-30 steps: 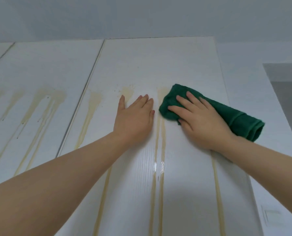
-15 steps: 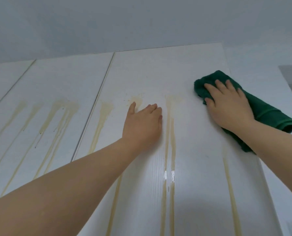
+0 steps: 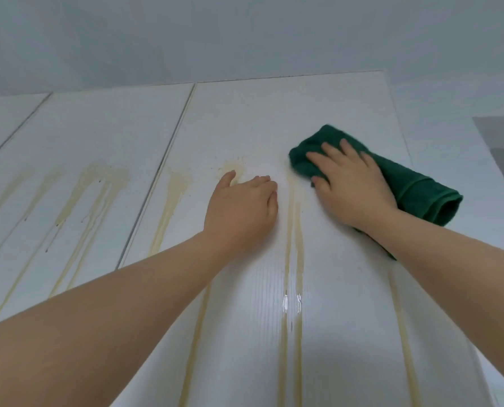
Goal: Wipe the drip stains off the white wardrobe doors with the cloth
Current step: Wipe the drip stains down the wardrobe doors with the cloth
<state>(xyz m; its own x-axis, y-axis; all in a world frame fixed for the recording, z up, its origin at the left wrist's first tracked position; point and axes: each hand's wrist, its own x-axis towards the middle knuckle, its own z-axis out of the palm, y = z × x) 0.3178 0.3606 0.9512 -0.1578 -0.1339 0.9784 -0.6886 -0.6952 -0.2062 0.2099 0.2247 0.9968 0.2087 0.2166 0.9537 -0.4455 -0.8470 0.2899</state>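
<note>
Pressing cloth [image 3: 415, 186] under flat right hand [image 3: 353, 189], right of frame; bracing open left hand [image 3: 242, 212] on door [image 3: 274, 118]. Could smear wet drip stains [image 3: 293, 245] if cloth saturates.

Soft, cool, even light; faint shadows lie beside the arms [image 3: 127, 304] on the door [image 3: 259, 118]. 2 small glints shine on the wet drips [image 3: 292, 304]. Door edges bow; the cloth [image 3: 406, 183] blurs slightly.

cloth [image 3: 415, 186]: green terry, matt | wardrobe door [image 3: 274, 121]: white, fine-ribbed, faint sheen
</note>
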